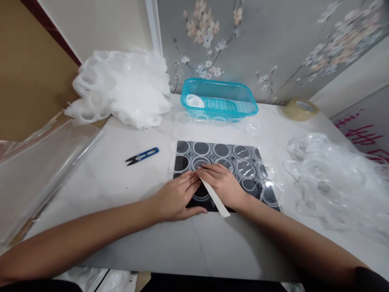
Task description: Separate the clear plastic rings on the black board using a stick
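Note:
A clear plastic sheet of round blister cups (pixel 240 162) lies over a black mat (pixel 182 164) in the middle of the white table (pixel 121 182). My left hand (pixel 178 196) lies flat on the sheet's near left part, fingers stretched forward and together. My right hand (pixel 223 182) rests beside it, fingers closed on a thin white strip-like tool (pixel 217 198) that slants toward the table's near edge. The fingertips of both hands meet over one cup.
Blue thread snips (pixel 142 155) lie left of the mat. A turquoise basket (pixel 219 99) with a white piece inside stands behind it. Piles of clear blister sheets sit at the back left (pixel 121 87) and right (pixel 337 178). A tape roll (pixel 299 108) is far right.

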A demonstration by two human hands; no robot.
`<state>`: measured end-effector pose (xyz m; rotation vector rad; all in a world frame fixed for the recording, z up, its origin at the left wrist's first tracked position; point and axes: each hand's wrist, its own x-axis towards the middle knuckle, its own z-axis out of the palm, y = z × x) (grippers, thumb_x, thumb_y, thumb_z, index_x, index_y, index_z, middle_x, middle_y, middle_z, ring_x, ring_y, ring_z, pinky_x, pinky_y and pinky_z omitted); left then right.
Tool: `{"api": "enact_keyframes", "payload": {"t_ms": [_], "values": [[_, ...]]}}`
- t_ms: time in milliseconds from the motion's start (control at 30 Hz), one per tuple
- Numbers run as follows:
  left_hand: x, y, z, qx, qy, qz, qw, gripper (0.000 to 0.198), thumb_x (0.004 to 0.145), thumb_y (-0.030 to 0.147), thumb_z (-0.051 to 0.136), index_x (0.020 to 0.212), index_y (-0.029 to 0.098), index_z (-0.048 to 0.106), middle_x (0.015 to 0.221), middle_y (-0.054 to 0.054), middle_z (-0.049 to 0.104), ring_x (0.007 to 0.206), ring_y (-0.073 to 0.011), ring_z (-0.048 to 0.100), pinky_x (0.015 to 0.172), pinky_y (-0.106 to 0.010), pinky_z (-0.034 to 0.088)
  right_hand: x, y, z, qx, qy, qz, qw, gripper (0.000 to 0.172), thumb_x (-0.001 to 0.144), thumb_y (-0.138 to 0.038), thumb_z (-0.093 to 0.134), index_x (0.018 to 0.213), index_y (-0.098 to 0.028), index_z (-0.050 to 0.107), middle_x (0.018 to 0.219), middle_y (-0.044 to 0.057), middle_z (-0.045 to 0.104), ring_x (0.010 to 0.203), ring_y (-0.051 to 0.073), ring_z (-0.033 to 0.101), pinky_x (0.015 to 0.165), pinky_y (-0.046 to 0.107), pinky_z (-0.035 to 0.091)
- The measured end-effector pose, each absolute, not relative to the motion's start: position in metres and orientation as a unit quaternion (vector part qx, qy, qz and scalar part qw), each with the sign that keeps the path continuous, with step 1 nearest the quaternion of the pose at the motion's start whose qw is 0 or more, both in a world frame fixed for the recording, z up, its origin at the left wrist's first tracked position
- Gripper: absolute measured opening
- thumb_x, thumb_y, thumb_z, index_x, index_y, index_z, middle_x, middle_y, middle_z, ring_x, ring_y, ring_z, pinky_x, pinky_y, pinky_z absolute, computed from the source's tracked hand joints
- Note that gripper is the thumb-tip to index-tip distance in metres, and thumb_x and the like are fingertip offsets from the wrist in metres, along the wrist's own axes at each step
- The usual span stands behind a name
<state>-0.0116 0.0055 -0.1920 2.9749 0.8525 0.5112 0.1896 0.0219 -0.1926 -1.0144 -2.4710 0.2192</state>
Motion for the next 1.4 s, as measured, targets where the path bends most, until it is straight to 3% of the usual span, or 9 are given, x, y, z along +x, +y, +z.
{"api": "enact_keyframes", "payload": {"t_ms": [100, 267, 367, 433, 533, 1100, 1400], "values": [[-0.015, 0.004, -0.194, 0.945, 0.291, 0.140, 0.045, 0.081, 0.086, 0.071, 0.036, 0.124, 0.002, 0.054, 0.129, -0.020, 0.056, 0.126, -0.0289, 0.049, 0.108, -0.039, 0.038, 0.205, 0.056, -0.179, -0.429, -0.865, 0.039, 0.257, 0.029, 0.091, -0.016, 0.044, 0.109, -0.014, 0.066, 0.104, 0.013, 0.071, 0.095, 0.026, 0.067, 0.082, 0.041, 0.052], [-0.020, 0.007, -0.185, 0.943, 0.285, 0.157, 0.066, 0.079, 0.083, 0.072, 0.041, 0.118, 0.004, 0.059, 0.126, -0.020, 0.059, 0.123, -0.0295, 0.052, 0.107, -0.041, 0.038, 0.247, 0.090, -0.147, -0.626, -0.615, -0.034, 0.478, 0.028, 0.091, -0.027, 0.043, 0.102, -0.019, 0.069, 0.098, 0.008, 0.072, 0.090, 0.023, 0.067, 0.082, 0.042, 0.053], [-0.012, 0.013, -0.173, 0.945, 0.254, 0.194, 0.070, 0.068, 0.084, 0.068, 0.045, 0.109, 0.007, 0.064, 0.117, -0.018, 0.064, 0.113, -0.0310, 0.058, 0.100, -0.046, 0.044, 0.250, 0.058, -0.151, -0.576, -0.689, 0.109, 0.426, 0.023, 0.089, -0.028, 0.049, 0.094, -0.021, 0.071, 0.099, 0.007, 0.073, 0.094, 0.022, 0.067, 0.084, 0.040, 0.053], [-0.002, 0.017, -0.167, 0.954, 0.216, 0.200, 0.057, 0.064, 0.087, 0.064, 0.045, 0.110, 0.007, 0.063, 0.120, -0.019, 0.062, 0.115, -0.0327, 0.056, 0.099, -0.048, 0.045, 0.241, 0.031, -0.164, -0.550, -0.704, 0.224, 0.390, 0.021, 0.089, -0.027, 0.051, 0.093, -0.023, 0.071, 0.096, 0.006, 0.073, 0.094, 0.022, 0.067, 0.085, 0.040, 0.054], [0.015, 0.020, -0.169, 0.966, 0.176, 0.184, 0.039, 0.067, 0.089, 0.063, 0.041, 0.112, 0.004, 0.062, 0.126, -0.023, 0.057, 0.120, -0.0352, 0.052, 0.100, -0.047, 0.045, 0.229, 0.008, -0.183, -0.567, -0.661, 0.303, 0.388, 0.020, 0.089, -0.030, 0.054, 0.094, -0.024, 0.072, 0.100, 0.008, 0.071, 0.099, 0.023, 0.065, 0.089, 0.041, 0.053], [0.033, 0.021, -0.185, 0.970, 0.165, 0.177, -0.005, 0.058, 0.093, 0.053, 0.042, 0.112, 0.002, 0.061, 0.121, -0.024, 0.060, 0.114, -0.0321, 0.059, 0.097, -0.043, 0.049, 0.237, 0.010, -0.190, -0.553, -0.648, 0.332, 0.405, 0.016, 0.086, -0.028, 0.059, 0.090, -0.023, 0.073, 0.099, 0.007, 0.071, 0.105, 0.023, 0.062, 0.093, 0.043, 0.049], [0.034, 0.020, -0.186, 0.970, 0.169, 0.173, -0.008, 0.057, 0.094, 0.051, 0.041, 0.114, 0.002, 0.060, 0.123, -0.024, 0.059, 0.114, -0.0324, 0.058, 0.098, -0.043, 0.048, 0.236, 0.007, -0.190, -0.553, -0.685, 0.283, 0.380, 0.018, 0.088, -0.027, 0.055, 0.093, -0.024, 0.072, 0.097, 0.007, 0.073, 0.106, 0.025, 0.063, 0.090, 0.044, 0.052]]}}
